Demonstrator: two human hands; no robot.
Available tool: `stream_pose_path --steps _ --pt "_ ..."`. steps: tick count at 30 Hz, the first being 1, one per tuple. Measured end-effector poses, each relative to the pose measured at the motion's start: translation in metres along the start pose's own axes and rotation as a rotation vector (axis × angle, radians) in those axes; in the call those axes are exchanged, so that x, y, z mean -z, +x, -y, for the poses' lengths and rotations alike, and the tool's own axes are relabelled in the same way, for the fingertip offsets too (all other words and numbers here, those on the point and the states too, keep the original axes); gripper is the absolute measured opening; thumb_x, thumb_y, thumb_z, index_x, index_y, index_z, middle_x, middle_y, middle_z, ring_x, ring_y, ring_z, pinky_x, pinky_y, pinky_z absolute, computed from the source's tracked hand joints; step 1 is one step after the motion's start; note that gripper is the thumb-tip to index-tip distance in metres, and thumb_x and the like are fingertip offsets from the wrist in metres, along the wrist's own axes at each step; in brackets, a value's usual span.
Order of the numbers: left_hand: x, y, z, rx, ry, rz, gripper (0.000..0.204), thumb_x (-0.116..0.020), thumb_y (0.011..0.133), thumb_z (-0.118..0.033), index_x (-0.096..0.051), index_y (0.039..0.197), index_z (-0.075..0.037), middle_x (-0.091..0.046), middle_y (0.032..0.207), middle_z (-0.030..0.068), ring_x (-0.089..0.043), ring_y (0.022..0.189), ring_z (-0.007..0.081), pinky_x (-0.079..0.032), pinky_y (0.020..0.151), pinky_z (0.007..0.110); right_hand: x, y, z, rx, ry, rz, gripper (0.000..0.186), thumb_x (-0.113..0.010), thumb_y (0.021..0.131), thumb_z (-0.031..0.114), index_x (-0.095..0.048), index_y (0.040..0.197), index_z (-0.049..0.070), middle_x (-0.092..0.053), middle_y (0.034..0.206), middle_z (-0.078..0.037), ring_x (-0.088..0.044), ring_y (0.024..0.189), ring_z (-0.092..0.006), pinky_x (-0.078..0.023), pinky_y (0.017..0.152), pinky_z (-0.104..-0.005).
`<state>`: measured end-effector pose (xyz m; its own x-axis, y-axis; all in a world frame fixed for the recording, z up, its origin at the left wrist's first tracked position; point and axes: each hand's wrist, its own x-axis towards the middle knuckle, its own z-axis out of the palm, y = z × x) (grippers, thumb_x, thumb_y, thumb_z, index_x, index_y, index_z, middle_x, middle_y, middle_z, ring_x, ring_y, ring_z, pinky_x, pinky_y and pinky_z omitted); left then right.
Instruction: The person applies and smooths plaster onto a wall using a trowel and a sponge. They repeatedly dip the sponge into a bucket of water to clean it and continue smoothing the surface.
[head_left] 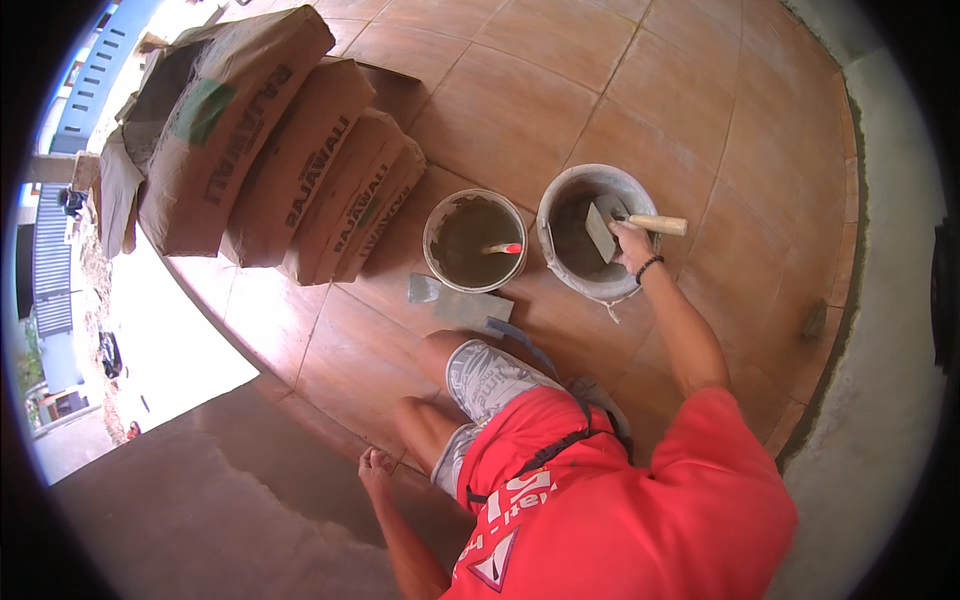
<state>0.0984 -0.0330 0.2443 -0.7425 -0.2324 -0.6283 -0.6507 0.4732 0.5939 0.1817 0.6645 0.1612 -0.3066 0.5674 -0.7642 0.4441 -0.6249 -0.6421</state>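
My right hand [630, 245] grips a pale flat rectangular tool [600, 232] over the white bucket [548, 225] with dark grey residue inside. A trowel with a wooden handle [662, 224] lies across that bucket, just above my fingers. To its left, a smaller pail [432, 245] holds grey-brown mixture and a red-tipped handle [505, 249]. Beside the pail on the floor are a grey rectangular plate [465, 308] and a small transparent bag-like piece [423, 289]. My left hand [377, 467] is low beside my bent leg, fingers curled; whether it holds anything I cannot make out.
Stacked brown paper sacks [250, 170] stand on the orange tiled floor [650, 100] at upper left. A grey cement edge [880, 330] curves along the right. A grey concrete surface [220, 500] borders the tiles at lower left, and a bright outdoor area with blue railings shows beyond.
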Motion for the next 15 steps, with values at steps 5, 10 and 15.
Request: stream_pose_path --steps 5,10,15 --pt "0.025 -0.039 0.015 0.021 0.129 -0.092 0.031 -0.05 0.101 -0.02 -0.057 0.121 0.002 -0.064 0.1 0.0113 -0.063 0.088 0.0185 -0.054 0.073 0.031 -0.035 0.017 -0.018 -0.016 0.071 -0.121 0.026 -0.057 0.096 0.023 -0.063 0.119 0.012 -0.065 0.094 -0.003 -0.062 0.082 -0.0176 -0.053 0.067 -0.0397" --pt "0.033 -0.066 0.023 0.101 0.083 -0.131 0.031 -0.05 0.1 -0.019 -0.057 0.121 0.003 -0.065 0.101 0.0119 -0.064 0.091 0.019 -0.055 0.073 0.032 -0.054 0.033 -0.04 0.09 0.011 -0.132 0.031 -0.059 0.096 0.02 -0.062 0.124 0.009 -0.067 0.1 -0.004 -0.064 0.08 -0.0169 -0.054 0.064 -0.0369" --pt "0.015 -0.073 0.03 0.128 0.081 -0.071 0.031 -0.051 0.1 -0.018 -0.057 0.122 0.003 -0.064 0.101 0.0117 -0.064 0.092 0.0191 -0.056 0.073 0.031 -0.036 0.09 -0.067 0.193 -0.065 -0.21 0.036 -0.06 0.095 0.018 -0.06 0.128 0.002 -0.068 0.107 -0.007 -0.065 0.086 -0.0174 -0.056 0.067 -0.0347"
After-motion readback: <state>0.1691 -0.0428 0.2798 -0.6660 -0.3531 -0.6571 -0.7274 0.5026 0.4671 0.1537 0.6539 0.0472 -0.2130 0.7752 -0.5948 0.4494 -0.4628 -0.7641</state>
